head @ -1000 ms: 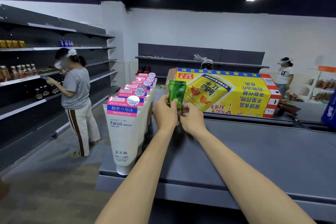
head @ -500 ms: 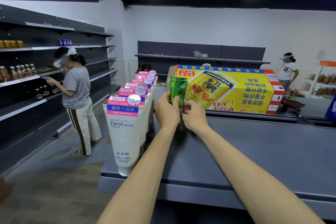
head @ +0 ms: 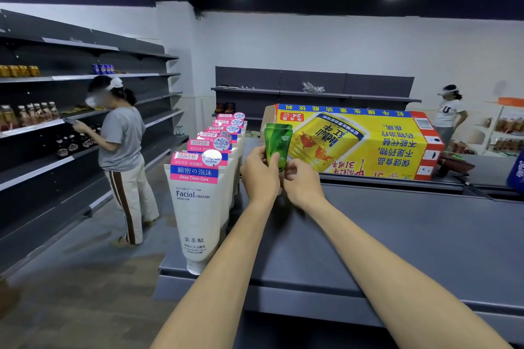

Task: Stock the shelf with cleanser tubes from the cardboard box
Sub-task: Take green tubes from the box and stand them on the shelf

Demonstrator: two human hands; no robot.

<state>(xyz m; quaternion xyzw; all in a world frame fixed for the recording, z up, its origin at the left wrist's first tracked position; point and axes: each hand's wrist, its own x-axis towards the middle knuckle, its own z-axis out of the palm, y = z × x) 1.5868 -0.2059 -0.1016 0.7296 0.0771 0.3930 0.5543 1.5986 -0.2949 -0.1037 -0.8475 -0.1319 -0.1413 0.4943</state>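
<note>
Two green cleanser tubes (head: 278,144) stand upright between my hands in the head view, one behind the other, seemingly so I can square them before setting them down. My left hand (head: 259,176) grips their lower left side, thumb across the front; my right hand (head: 302,183) pinches the bottom edge, the two hands touching. They sit above the shelf (head: 397,235), near its left edge beside the white tube row (head: 198,207), in front of the cardboard box (head: 354,142).
</note>
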